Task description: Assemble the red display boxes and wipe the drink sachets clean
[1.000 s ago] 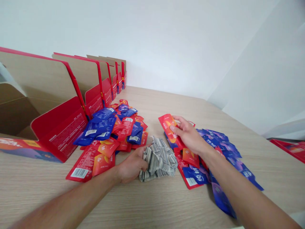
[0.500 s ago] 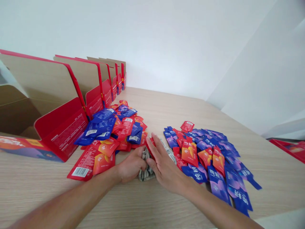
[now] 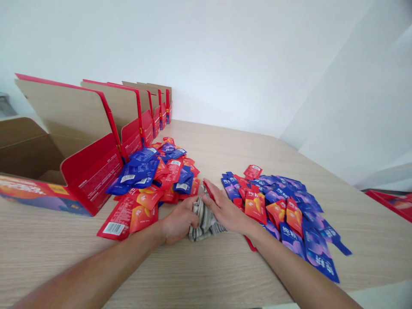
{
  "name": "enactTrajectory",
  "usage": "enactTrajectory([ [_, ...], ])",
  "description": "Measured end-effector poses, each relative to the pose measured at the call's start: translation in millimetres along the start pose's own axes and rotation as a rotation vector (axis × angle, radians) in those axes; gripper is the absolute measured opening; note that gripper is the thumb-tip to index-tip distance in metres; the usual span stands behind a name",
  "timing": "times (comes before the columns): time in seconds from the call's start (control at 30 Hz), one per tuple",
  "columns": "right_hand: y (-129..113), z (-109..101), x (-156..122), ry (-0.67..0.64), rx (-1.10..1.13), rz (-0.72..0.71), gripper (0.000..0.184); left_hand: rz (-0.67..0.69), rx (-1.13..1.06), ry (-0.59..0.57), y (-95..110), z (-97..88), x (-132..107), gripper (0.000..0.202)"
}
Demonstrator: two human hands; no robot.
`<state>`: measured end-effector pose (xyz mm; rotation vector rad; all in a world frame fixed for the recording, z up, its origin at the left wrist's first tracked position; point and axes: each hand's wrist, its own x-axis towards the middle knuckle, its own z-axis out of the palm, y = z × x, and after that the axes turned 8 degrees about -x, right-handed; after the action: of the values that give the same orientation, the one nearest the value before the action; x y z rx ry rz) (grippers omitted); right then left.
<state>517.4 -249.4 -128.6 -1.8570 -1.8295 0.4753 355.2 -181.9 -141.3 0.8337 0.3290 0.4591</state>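
Note:
Between my two hands is a crumpled grey-and-white striped cloth (image 3: 203, 219), low over the wooden table. My left hand (image 3: 179, 221) is closed in a fist around its left side. On the other side, my right hand (image 3: 229, 211) curls against the cloth, its thumb toward my left hand. A red edge of a packet (image 3: 208, 189) pokes out at the right hand's thumb and fingers; most of it is hidden. Left of the hands lies a heap of red and blue packets (image 3: 170, 171). More red and blue packets (image 3: 283, 206) spread out beside my right wrist.
Several open red cardboard boxes stand in a row along the left, the nearest box (image 3: 93, 171) with its flaps up. A white wall (image 3: 225, 64) closes off the back of the table (image 3: 206, 141). At the far right edge is a red printed thing (image 3: 391, 205).
My right hand has turned from flat, stretched fingers to a curled grip, and more of the striped cloth shows. The left hand keeps its hold. The view has shifted slightly.

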Motion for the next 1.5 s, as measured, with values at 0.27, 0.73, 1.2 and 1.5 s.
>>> enactTrajectory([
  [0.27, 9, -30, -9, 0.365, 0.113, 0.091, 0.050, -0.012, 0.006, -0.040, 2, -1.0, -3, 0.069],
  [0.73, 9, 0, -40, 0.453, -0.149, 0.027, 0.059, -0.019, -0.050, -0.051, 1, -0.4, 0, 0.076],
  [1.2, -21, -12, -57, -0.062, -0.191, 0.043, 0.080, -0.034, -0.011, -0.064, 4, 1.4, -2, 0.075],
  [1.5, -14, -44, -81, 0.023, 0.127, 0.033, 0.059, -0.012, -0.001, -0.065, 3, 2.1, -2, 0.066],
])
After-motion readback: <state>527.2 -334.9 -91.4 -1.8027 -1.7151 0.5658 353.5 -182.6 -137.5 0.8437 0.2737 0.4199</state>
